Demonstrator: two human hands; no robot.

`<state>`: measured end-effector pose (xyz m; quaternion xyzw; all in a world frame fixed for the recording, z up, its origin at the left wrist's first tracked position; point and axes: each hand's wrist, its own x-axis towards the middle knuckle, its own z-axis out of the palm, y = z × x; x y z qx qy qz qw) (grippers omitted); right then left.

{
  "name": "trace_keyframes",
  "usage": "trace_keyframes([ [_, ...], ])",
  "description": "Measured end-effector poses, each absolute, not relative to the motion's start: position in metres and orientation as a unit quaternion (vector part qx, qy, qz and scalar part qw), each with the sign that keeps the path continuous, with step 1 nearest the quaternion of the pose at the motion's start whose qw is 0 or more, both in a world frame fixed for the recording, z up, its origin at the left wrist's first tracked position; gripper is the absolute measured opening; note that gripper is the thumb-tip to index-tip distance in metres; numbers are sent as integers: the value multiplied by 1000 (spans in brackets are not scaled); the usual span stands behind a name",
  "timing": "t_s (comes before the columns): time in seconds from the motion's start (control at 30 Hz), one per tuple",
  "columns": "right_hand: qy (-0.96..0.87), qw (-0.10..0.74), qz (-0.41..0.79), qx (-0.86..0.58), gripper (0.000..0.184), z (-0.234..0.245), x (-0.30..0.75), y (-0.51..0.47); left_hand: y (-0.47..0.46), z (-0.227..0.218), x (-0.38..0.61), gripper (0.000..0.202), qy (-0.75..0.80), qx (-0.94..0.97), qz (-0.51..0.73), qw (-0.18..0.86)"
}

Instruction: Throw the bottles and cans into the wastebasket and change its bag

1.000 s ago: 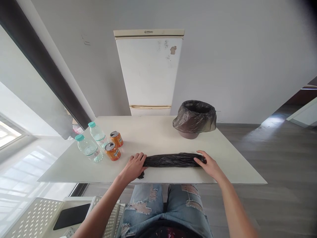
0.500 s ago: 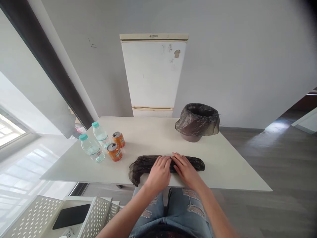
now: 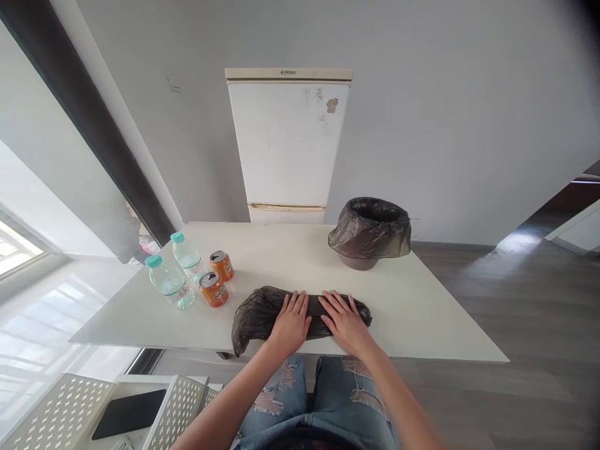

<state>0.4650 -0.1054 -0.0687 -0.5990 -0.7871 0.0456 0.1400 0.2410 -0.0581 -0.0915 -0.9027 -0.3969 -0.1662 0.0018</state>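
A black plastic garbage bag (image 3: 255,312) lies gathered lengthwise along the front edge of the white table, its left end loose and fanned out. My left hand (image 3: 290,322) rests flat on the middle of the bag with fingers stretched out. Farther right, my right hand (image 3: 344,317) presses on the bag in the same way, fingers spread. A strip of bag shows between the two hands, and its right end (image 3: 364,311) sticks out past my right fingers. Parts of the bag under both palms are hidden.
Two clear bottles with teal caps (image 3: 171,282) and two orange soda cans (image 3: 214,289) stand on the left of the table (image 3: 412,319). A bin lined with a black bag (image 3: 369,234) stands at the back right. Behind is a white fridge (image 3: 288,144); white baskets (image 3: 60,412) sit lower left.
My hands have moved apart along the bag, the left one leftward, and both have flattened out. The bag looks wider and flatter between and beside them.
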Motion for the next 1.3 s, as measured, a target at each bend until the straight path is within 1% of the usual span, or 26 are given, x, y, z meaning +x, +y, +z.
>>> trace_keyframes([
  [0.1, -784, 103, 86, -606, 63, -66, 469, -106, -54, -90, 228, 60, -392, -906, -158, 1],
  [0.27, -783, 85, 109, -606, 67, -62, 475, -108, -48, -90, 192, 61, -415, -898, -144, 16],
  [0.57, -774, 79, 75, -624, 68, -68, 498, -109, -47, -86, 137, 66, -462, -874, -146, 37],
  [0.7, -753, 90, 79, -647, 64, -71, 524, -112, -51, -70, 136, 59, -465, -871, -156, 22],
  [0.83, -748, 91, 92, -651, 61, -75, 540, -114, -53, -53, 135, 38, -468, -867, -167, 21],
  [0.9, -747, 93, 91, -652, 60, -76, 542, -115, -52, -48, 131, 32, -468, -867, -168, 25],
  [1.0, -742, 95, 94, -657, 61, -76, 547, -116, -49, -46, 122, 29, -471, -865, -170, 37],
  [1.3, -718, 77, 127, -680, 61, -70, 603, -120, -50, -52, 122, 32, -479, -861, -166, 38],
])
